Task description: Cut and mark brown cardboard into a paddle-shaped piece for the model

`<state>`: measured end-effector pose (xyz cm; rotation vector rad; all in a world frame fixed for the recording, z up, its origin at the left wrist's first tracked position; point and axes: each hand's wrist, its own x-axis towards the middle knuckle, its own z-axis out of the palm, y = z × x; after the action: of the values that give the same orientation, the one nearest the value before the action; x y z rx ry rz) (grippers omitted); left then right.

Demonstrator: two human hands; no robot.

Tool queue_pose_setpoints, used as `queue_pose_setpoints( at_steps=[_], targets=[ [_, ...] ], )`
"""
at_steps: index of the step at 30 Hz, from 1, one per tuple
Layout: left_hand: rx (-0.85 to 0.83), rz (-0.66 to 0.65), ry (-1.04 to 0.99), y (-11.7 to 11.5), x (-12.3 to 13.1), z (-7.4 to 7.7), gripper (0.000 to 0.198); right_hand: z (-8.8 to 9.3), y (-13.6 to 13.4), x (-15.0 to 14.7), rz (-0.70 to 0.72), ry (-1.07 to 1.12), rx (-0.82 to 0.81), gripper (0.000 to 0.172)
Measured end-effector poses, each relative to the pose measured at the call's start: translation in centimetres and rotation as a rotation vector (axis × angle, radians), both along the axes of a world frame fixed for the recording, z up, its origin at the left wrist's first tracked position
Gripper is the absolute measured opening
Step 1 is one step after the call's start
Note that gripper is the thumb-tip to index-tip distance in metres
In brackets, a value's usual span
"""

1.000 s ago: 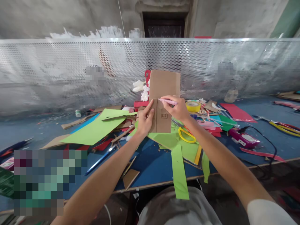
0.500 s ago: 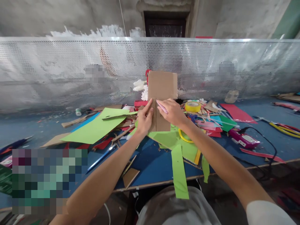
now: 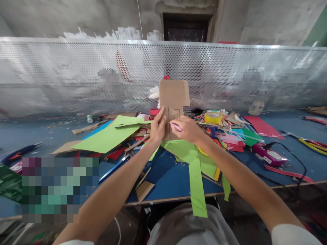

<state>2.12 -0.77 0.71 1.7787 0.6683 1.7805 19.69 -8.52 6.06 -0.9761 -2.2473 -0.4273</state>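
The right hand [image 3: 187,128], closed round a slim pink pen [image 3: 176,127], now sits lower beside the narrow brown cardboard strip [image 3: 167,132] under the left hand's [image 3: 158,127] spread fingers, seemingly ruling farther down the tan cardboard sheet [image 3: 174,93] beneath both

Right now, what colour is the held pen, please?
The pen is pale pink, as the head view shows.

Soft grey light, glare on perforated screen [image 3: 143,73], shadow under table [image 3: 168,185] (lower left pixelated), edges stretched

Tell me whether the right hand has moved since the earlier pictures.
Yes: against the tape, the right hand has moved lower in the view and slightly left.
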Motion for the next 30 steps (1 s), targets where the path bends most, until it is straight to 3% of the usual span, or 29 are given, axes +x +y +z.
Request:
queue_pose_setpoints(
  at_steps=[12,22,25,28,30],
  targets=[
    [0.038,0.021,0.050,-0.8,0.5,0.3,0.055,-0.1,1.1,0.8,-0.047,0.110,0.043,0.041],
    [-0.029,0.101,-0.079,2.0,-1.5,-0.1,0.056,-0.6,-1.7,-1.9,0.021,-0.301,-0.085,0.022],
    [-0.010,0.158,-0.098,2.5,-2.2,0.2,0.056,-0.4,-2.6,-2.3,0.100,-0.432,-0.120,0.020],
    [0.018,0.171,-0.093,2.2,-2.3,0.9,0.058,0.0,-3.0,-2.0,0.199,-0.438,-0.154,0.022],
    [0.030,0.168,-0.079,1.8,-2.2,1.2,0.058,0.4,-3.0,-1.4,0.226,-0.307,-0.149,0.020]
  ],
)
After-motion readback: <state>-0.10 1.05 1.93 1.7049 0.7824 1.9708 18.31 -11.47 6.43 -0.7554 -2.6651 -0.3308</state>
